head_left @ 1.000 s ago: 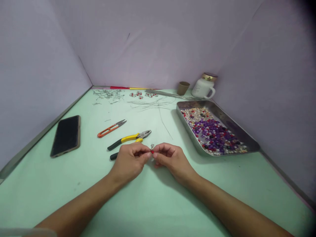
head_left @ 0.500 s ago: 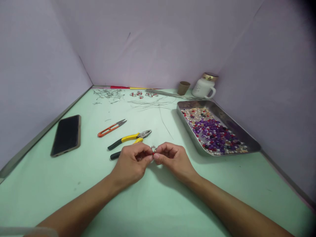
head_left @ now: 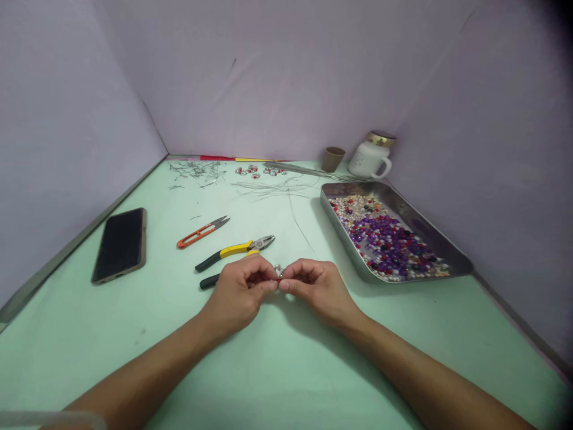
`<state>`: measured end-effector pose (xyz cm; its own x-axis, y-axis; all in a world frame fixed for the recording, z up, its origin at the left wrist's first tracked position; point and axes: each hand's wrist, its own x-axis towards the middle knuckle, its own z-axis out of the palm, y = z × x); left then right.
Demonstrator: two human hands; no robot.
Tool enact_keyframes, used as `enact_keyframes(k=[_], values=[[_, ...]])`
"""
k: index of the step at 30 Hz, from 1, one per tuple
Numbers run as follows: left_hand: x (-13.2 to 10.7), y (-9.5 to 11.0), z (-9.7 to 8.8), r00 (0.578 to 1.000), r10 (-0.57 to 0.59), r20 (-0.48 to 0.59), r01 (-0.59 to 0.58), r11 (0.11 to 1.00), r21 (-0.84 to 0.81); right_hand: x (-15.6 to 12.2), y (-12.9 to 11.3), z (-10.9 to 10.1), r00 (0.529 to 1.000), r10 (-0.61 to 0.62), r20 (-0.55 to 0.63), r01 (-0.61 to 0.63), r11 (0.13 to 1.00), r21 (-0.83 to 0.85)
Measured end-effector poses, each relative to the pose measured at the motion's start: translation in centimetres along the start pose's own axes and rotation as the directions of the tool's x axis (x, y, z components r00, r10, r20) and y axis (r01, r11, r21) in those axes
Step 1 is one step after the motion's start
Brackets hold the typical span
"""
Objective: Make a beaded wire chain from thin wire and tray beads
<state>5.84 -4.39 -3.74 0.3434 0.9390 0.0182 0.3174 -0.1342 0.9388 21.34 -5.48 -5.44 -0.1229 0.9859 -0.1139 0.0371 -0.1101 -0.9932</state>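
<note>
My left hand and my right hand meet fingertip to fingertip just above the green table. Both are closed in a pinch on a small beaded wire piece with a red bead and a silvery part. Yellow-handled pliers lie just behind my left hand, partly hidden by it. Orange thread snips lie further back on the left.
A metal tray of purple, white and red beads sits at the right. A black phone lies at the left. Loose wires, wire scraps, finished bead pieces, a paper cup and a white mug stand by the back wall.
Both hands have drifted slightly down and toward me, and the red bead is now mostly hidden between the fingertips. Nothing else on the table has moved.
</note>
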Motion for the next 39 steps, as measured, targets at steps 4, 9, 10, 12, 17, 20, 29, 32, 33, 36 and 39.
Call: enact_keyframes(k=[4,9,10,12,17,20,29,32,33,36,39], values=[[0.0,-0.1,0.0,1.0,0.009,-0.011,-0.008,1.0,0.022,-0.1,0.1,0.1,1.0,0.008,-0.004,-0.008,1.0,-0.012],[-0.1,-0.2,0.1,0.998,0.049,-0.031,-0.046,0.996,0.079,-0.1,0.2,0.3,1.0,-0.009,-0.009,0.009,1.0,-0.005],[-0.1,-0.2,0.1,0.998,0.056,-0.034,-0.053,0.995,0.087,-0.1,0.2,0.3,1.0,-0.012,-0.01,0.012,1.0,-0.001],[-0.1,-0.3,0.2,0.996,0.074,-0.041,-0.069,0.992,0.106,-0.2,0.2,0.4,1.0,-0.014,-0.015,0.014,1.0,0.002],[-0.1,-0.4,0.2,0.992,0.117,-0.047,-0.109,0.985,0.134,-0.2,0.1,0.6,1.0,-0.017,-0.024,0.017,1.0,0.01],[-0.1,-0.4,0.2,0.989,0.138,-0.056,-0.129,0.981,0.142,-0.2,0.2,0.6,0.999,-0.022,-0.033,0.022,1.0,0.005],[0.0,-0.6,0.4,0.993,0.104,-0.056,-0.097,0.989,0.112,-0.2,0.4,0.7,0.997,-0.039,-0.063,0.038,0.999,-0.02],[0.1,-0.9,0.5,1.0,-0.006,-0.015,0.006,1.0,-0.001,0.1,0.5,0.7,0.999,-0.008,-0.054,0.011,0.999,0.046],[0.1,-1.0,0.5,1.0,-0.027,-0.001,0.027,0.999,-0.024,0.1,0.6,0.7,0.999,0.003,-0.041,-0.001,0.998,0.068],[0.2,-1.2,0.4,0.999,-0.046,0.017,0.047,0.998,-0.045,0.3,0.8,0.6,1.0,0.007,-0.014,-0.006,0.998,0.069],[0.1,-1.2,0.2,0.995,-0.098,0.029,0.099,0.993,-0.059,0.2,1.0,0.5,0.999,-0.026,-0.026,0.026,1.0,-0.014]])
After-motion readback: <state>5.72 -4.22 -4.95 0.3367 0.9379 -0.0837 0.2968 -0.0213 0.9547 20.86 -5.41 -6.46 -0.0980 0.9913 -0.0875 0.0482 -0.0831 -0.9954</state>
